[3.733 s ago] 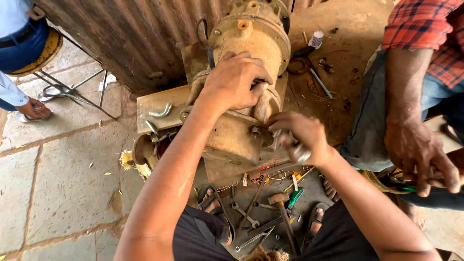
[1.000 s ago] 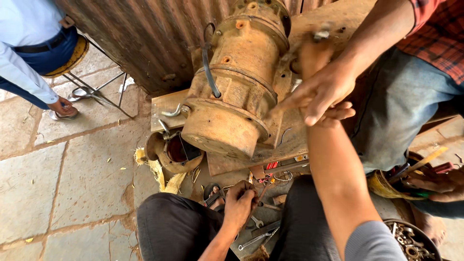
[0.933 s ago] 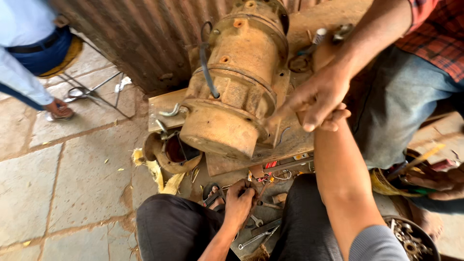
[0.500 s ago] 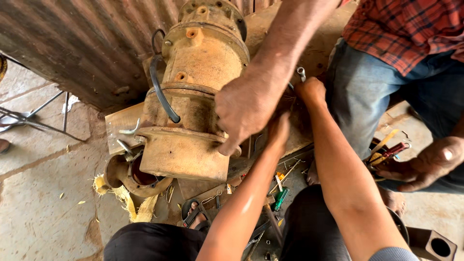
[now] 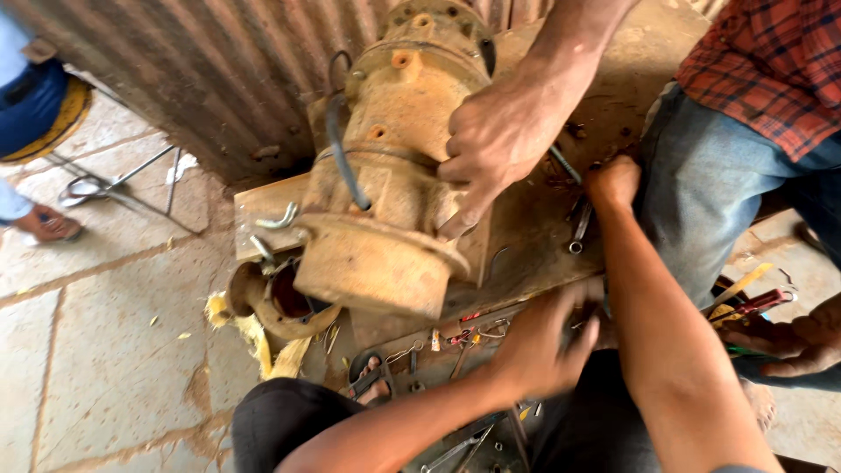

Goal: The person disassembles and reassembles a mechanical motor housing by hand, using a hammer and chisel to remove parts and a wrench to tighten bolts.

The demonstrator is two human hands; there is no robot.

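Observation:
A rusty tan motor casing (image 5: 394,175) lies on a wooden board (image 5: 526,236), with a black hose (image 5: 337,144) looped over it. Another person's hand (image 5: 499,131) grips the casing's right side. My right hand (image 5: 613,180) is a closed fist resting on the board, just right of a thin metal rod (image 5: 565,165) and above a small spanner (image 5: 580,229); nothing shows inside the fist. My left hand (image 5: 543,346) is blurred at the board's front edge, above scattered small tools (image 5: 455,337). Its fingers are loosely curled.
A person in a red checked shirt and jeans (image 5: 727,175) sits close on the right, one hand (image 5: 788,342) on coloured tools. A corrugated metal sheet (image 5: 201,79) stands behind. A round rusty part (image 5: 272,302) lies at the board's left. A seated person's foot (image 5: 44,223) is far left.
My left hand has dropped from beside the casing to the board's front edge. My right hand has come down onto the board. The other person's hand stays on the casing.

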